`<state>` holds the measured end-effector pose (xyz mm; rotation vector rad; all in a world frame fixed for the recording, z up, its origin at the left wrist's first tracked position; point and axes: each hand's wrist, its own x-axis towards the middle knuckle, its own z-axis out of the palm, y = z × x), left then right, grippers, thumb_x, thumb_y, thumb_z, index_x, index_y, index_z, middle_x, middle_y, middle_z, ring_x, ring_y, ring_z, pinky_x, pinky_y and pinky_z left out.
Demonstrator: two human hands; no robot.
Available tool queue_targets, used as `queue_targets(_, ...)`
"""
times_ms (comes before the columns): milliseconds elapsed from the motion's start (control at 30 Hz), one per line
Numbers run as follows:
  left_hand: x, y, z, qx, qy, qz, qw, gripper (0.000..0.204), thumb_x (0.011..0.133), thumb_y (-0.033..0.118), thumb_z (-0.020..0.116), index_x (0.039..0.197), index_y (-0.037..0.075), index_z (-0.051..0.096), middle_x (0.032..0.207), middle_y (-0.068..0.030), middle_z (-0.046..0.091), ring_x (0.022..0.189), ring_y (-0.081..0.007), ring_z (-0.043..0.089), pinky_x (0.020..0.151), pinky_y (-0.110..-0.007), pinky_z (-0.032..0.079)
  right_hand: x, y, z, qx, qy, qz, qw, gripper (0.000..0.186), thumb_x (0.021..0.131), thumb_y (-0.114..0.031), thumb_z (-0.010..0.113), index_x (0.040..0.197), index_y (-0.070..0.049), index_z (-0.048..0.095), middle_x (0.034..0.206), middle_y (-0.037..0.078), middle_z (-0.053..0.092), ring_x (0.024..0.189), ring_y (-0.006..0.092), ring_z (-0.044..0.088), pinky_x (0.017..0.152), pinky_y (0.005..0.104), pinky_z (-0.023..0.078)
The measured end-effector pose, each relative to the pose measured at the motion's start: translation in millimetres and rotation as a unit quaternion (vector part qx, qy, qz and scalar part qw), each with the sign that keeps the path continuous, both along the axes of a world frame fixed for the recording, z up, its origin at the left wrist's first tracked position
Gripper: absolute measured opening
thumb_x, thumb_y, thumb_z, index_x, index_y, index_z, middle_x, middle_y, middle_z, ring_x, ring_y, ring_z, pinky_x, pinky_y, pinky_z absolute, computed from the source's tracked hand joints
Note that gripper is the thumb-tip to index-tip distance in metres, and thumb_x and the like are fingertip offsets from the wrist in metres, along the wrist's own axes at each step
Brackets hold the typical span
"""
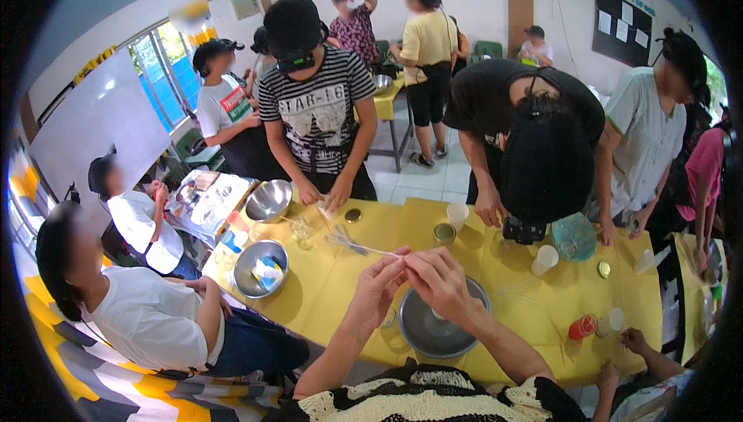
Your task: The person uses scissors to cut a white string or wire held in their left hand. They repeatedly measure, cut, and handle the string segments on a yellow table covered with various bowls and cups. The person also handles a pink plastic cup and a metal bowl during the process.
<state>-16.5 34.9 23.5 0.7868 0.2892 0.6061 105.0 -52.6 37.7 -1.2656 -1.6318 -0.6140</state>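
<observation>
My left hand and my right hand meet above the near side of the table, fingertips pinched together. Between them they hold a thin white strand, like a string or wick, that stretches out to the left. Whether it is stiff or soft I cannot tell. Directly under my hands sits a wide metal bowl, partly covered by my right hand and forearm. Beyond the strand, a pair of scissors seems to lie on the yellow-covered table.
Two more metal bowls stand at left, one with a blue-and-white packet inside. White cups, jar lids and a red container are spread over the right half. Several people stand around the table, including one person bending over its far side.
</observation>
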Motion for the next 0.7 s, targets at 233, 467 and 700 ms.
queue_targets(233, -8.5, 10.4, -3.2, 0.077, 0.001, -0.002, 0.997, 0.013, 0.087, 0.011, 0.056, 0.092, -0.001, 0.06, 0.119, -0.009, 0.05, 0.096, -0.0142, 0.053, 0.086, -0.03, 0.042, -6.1, 1.3, 4.3, -0.013, 0.04, 0.054, 0.998, 0.027, 0.072, 0.0, 0.065, 0.097, 0.001, 0.056, 0.09, 0.011, 0.056, 0.076, 0.0269, 0.055, 0.065, 0.0343, 0.048)
queue_targets(467, -7.9, -2.6, 0.9, -0.036, -0.005, -0.017, 0.999, 0.022, 0.09, 0.019, 0.053, 0.105, 0.005, 0.056, 0.107, -0.0018, 0.056, 0.095, -0.0099, 0.053, 0.086, -0.029, 0.041, -6.7, 7.8, -1.8, 0.03, 0.055, 0.051, 0.997, 0.033, 0.068, 0.002, 0.068, 0.099, -0.002, 0.058, 0.091, 0.009, 0.059, 0.075, 0.0248, 0.057, 0.062, 0.0321, 0.048)
queue_targets(700, -12.3, 2.2, -8.8, -0.09, -0.01, -0.079, 0.993, 0.024, 0.091, 0.023, 0.05, 0.11, 0.01, 0.054, 0.106, 0.0013, 0.056, 0.097, -0.0103, 0.053, 0.089, -0.03, 0.04, -0.3, 5.0, -3.0, 0.004, 0.014, 0.068, 0.998, 0.037, 0.064, 0.002, 0.067, 0.1, -0.002, 0.058, 0.092, 0.008, 0.058, 0.077, 0.0247, 0.057, 0.064, 0.0318, 0.049)
